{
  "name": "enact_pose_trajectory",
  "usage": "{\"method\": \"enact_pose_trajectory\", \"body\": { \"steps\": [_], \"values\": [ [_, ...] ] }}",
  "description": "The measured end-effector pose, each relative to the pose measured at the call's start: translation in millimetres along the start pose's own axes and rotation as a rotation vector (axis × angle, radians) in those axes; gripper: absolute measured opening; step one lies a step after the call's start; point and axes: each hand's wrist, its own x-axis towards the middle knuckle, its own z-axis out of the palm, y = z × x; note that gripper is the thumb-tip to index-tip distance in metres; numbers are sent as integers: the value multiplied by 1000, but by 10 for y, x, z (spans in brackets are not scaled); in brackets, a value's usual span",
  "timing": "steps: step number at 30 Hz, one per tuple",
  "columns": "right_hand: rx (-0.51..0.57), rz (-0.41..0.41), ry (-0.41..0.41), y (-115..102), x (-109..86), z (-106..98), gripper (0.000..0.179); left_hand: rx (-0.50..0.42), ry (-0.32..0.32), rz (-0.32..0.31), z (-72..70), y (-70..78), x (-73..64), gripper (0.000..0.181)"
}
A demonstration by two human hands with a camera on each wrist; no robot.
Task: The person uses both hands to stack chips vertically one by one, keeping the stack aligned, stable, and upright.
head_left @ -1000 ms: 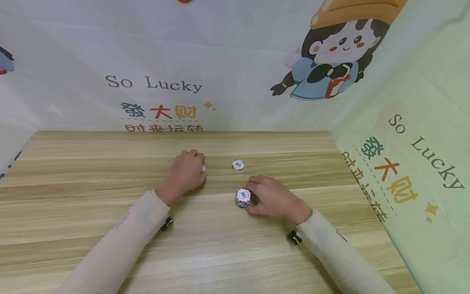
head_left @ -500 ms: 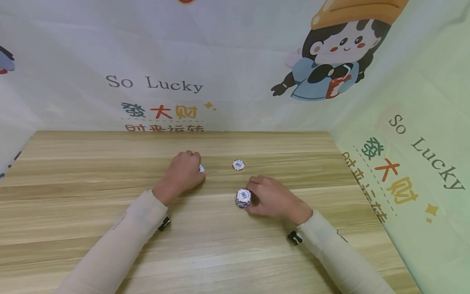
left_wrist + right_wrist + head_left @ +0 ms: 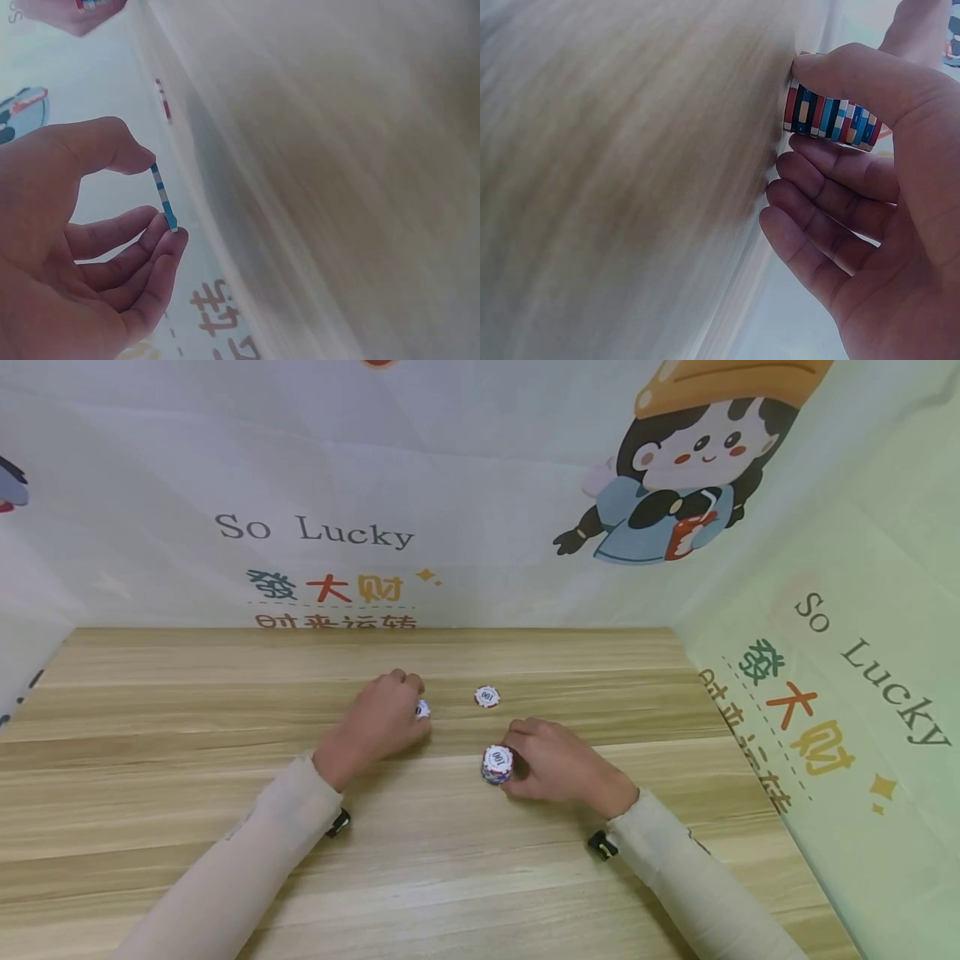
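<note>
My left hand [image 3: 378, 714] pinches one blue-and-white poker chip [image 3: 164, 196] by its edges, between thumb and fingertips. In the head view only part of that chip's white face shows beside the fingers. To the right and nearer me stands an upright stack of poker chips [image 3: 497, 764], its top one marked 100. My right hand [image 3: 551, 762] holds this stack from its right side, thumb and index finger around it, the other fingers extended. Red, blue, teal and dark edges show along the stack [image 3: 832, 112] in the right wrist view.
A single red-and-white poker chip [image 3: 487, 697] marked 100 lies flat on the wooden table [image 3: 420, 877], behind the stack. Printed cloth [image 3: 487, 527] hangs along the table's back and right edges.
My left hand first shifts slightly left, then moves right with the chip, more of whose face now shows. The right hand, the stack and the lone chip have stayed put.
</note>
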Motion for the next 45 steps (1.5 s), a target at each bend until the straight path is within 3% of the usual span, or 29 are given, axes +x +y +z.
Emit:
{"method": "enact_pose_trajectory", "body": {
  "steps": [8, 19, 37, 45],
  "values": [
    [-4, 0, 3, 1, 1, -1, 37, 9, 50, 102, -31, 191, -110, 40],
    [2, 13, -4, -1, 1, -3, 38, 2, 102, 160, -5, 365, -176, 40],
    [9, 6, -9, 12, 14, -5, 36, -62, 125, 260, 17, 570, -203, 39],
    [9, 0, -2, 18, 6, 0, 34, -75, 85, 273, 28, 704, -180, 43]
  ]
}}
